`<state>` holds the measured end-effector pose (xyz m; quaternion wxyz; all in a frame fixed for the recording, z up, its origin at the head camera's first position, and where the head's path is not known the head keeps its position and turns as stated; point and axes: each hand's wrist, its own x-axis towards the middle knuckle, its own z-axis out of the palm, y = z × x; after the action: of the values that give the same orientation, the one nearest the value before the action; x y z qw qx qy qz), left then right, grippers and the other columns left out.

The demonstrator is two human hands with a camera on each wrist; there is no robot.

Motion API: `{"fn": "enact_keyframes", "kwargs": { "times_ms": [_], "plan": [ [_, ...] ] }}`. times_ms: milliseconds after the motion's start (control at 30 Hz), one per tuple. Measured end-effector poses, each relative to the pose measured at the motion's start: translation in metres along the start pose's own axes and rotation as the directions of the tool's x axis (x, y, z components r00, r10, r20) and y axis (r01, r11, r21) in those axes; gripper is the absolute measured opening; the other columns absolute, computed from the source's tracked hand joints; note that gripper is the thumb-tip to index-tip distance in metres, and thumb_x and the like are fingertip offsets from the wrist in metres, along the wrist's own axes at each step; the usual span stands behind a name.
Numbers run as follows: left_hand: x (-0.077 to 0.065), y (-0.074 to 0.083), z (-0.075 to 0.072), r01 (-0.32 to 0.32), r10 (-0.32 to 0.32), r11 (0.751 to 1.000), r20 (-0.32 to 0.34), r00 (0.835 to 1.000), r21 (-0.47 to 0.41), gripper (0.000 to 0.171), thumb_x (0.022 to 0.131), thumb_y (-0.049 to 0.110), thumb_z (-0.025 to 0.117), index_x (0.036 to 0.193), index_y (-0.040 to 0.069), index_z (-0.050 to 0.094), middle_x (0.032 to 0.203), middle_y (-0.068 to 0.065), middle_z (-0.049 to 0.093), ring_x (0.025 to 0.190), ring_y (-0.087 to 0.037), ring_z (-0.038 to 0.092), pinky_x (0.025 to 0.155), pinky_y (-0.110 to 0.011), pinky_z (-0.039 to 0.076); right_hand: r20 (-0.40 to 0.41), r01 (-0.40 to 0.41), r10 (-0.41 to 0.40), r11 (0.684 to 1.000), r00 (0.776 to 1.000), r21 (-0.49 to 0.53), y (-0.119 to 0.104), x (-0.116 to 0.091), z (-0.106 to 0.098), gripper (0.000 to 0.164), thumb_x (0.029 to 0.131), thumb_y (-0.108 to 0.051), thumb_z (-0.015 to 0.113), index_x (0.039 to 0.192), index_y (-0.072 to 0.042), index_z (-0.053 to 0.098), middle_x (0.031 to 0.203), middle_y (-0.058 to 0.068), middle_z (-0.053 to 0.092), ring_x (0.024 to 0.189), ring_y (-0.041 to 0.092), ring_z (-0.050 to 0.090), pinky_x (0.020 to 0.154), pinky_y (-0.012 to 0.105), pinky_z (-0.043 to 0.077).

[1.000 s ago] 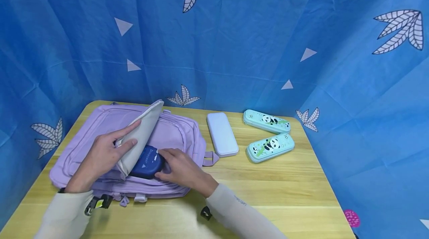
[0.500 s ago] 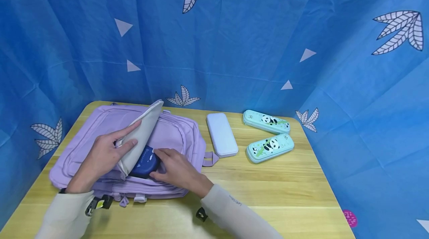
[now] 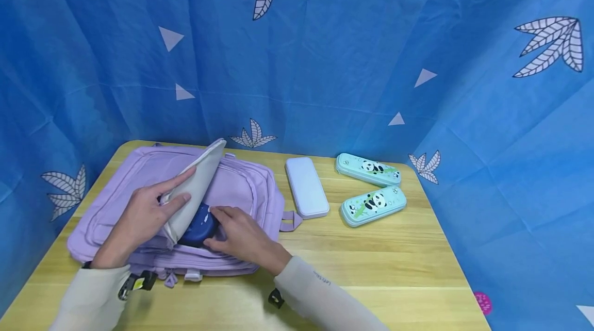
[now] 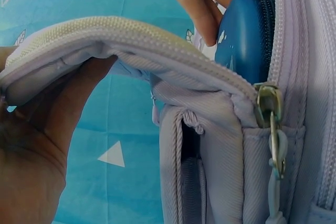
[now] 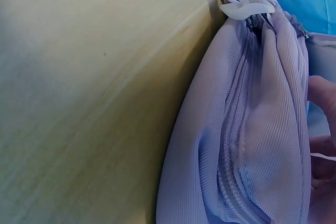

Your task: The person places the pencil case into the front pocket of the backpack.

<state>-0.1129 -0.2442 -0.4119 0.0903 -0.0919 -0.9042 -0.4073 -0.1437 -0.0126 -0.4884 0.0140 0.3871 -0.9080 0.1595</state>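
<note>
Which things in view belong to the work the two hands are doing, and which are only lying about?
In the work:
purple backpack
its raised flap, held by the left hand
blue case, gripped by the right hand

Apparently only lying about, untouched by either hand:
plain pale case
farther panda case
nearer panda case

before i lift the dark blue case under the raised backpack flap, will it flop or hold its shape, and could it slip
The dark blue case will probably hold its shape, since its curved side shows no creases. Its smooth, slightly shiny surface may let it slip in the fingers. Its rounded edge might slide past the flap without snagging.
</note>
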Motion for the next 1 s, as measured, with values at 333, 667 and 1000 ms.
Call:
{"fn": "enact_keyframes", "kwargs": {
  "times_ms": [333, 667, 1000],
  "plan": [
    [0.000, 0.001, -0.001, 0.013, -0.013, 1.000, 0.007, 1.000, 0.005, 0.053, 0.110, 0.027, 0.068, 0.161, 0.028, 0.054, 0.160, -0.025, 0.055, 0.135, -0.045, 0.060, 0.081, -0.009, 0.039, -0.002, 0.002, -0.002, 1.000, 1.000, -0.005, 0.001, 0.000, 0.002, 0.077, 0.103, -0.053, 0.073, 0.161, -0.007, 0.053, 0.157, 0.010, 0.063, 0.142, 0.021, 0.063, 0.118, 0.029, 0.049],
    [-0.002, -0.003, -0.002, 0.008, -0.008, 1.000, -0.005, 1.000, -0.017, 0.053, 0.110, 0.024, 0.068, 0.161, 0.026, 0.055, 0.158, -0.027, 0.056, 0.131, -0.045, 0.062, 0.079, -0.009, 0.044, -0.010, 0.025, -0.024, 1.000, 1.000, 0.018, 0.009, -0.007, -0.001, 0.075, 0.101, -0.047, 0.077, 0.162, -0.010, 0.052, 0.158, 0.008, 0.062, 0.143, 0.021, 0.062, 0.120, 0.030, 0.047],
    [-0.004, -0.003, -0.001, 0.033, -0.032, 0.999, 0.005, 0.999, -0.018, 0.053, 0.110, 0.025, 0.068, 0.161, 0.026, 0.055, 0.159, -0.029, 0.055, 0.122, -0.041, 0.065, 0.075, -0.016, 0.048, -0.016, 0.101, -0.101, 0.995, 0.995, 0.010, 0.029, -0.022, -0.010, 0.065, 0.103, -0.046, 0.074, 0.158, -0.014, 0.058, 0.159, 0.004, 0.061, 0.146, 0.020, 0.058, 0.124, 0.033, 0.043]
  ]
}}
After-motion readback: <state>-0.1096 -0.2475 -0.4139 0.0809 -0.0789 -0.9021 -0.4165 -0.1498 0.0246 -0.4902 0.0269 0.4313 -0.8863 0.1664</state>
